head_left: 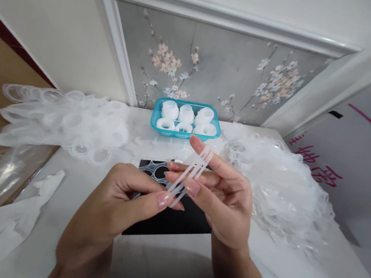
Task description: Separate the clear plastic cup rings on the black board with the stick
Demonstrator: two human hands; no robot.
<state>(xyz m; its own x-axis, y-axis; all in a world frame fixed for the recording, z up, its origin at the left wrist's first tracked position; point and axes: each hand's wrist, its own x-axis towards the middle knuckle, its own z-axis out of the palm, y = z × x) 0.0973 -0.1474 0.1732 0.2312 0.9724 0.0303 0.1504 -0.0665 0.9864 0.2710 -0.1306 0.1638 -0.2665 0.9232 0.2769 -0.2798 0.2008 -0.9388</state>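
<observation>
Several thin white translucent rings [192,172] are stretched between my two hands, above a black mat [175,225]. My left hand [134,200] pinches their lower end between thumb and fingers. The rings loop over the raised index finger of my right hand [222,192], and its thumb presses against them. Behind my fingers, a sheet of joined clear rings [155,170] lies on the mat, partly hidden. Farther back stands a blue basket [154,120] with several stacks of white rings [186,113] in it.
Heaps of translucent ring pieces lie on both sides, a left pile [70,121] and a larger right pile [290,186]. White paper [0,238] and clear plastic [3,176] lie at the left edge. A framed floral panel [211,61] rises behind the white table [165,261].
</observation>
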